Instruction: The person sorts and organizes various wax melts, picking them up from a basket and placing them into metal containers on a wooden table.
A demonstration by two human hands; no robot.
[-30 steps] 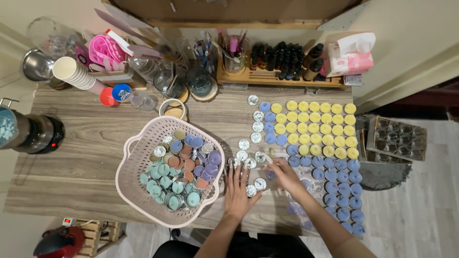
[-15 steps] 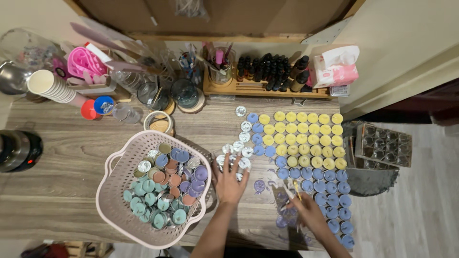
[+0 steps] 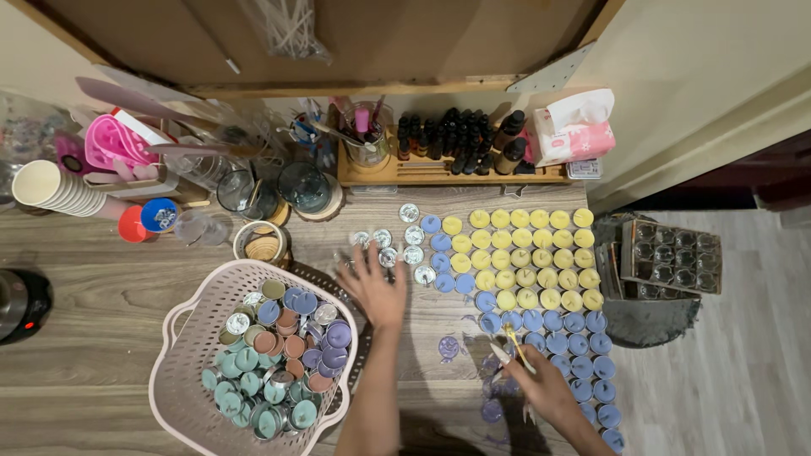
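My wooden table (image 3: 101, 338) holds a pale pink plastic lattice basket (image 3: 190, 371) of mixed tealight candles at seven o'clock; rows of yellow and blue tealights (image 3: 528, 270) fill three o'clock. I judge I'm laying out cups: my left hand (image 3: 372, 287), fingers spread and empty, rests by the empty metal tealight cups (image 3: 397, 249) at twelve. My right hand (image 3: 545, 393) pinches thin yellow-tipped tweezers (image 3: 514, 348), which need careful aim.
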